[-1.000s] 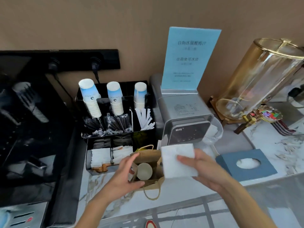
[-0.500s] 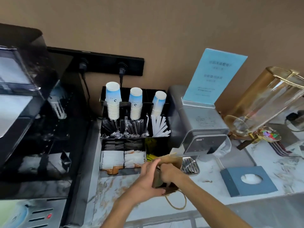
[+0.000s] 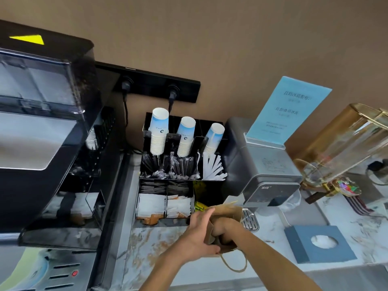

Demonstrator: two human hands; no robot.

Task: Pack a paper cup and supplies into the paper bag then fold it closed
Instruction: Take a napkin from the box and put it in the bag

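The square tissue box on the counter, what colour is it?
Slate blue tissue box, white tissue showing in its round opening; head view.

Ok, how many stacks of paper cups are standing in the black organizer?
3, side by side in the organizer's back row: left stack, middle stack, right stack. A fourth stack-like shape on the big machine to the left looks like a reflection.

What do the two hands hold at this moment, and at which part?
The left hand grips the paper bag at its left wall near the mouth. The right hand reaches inside the bag; what it holds cannot be told.
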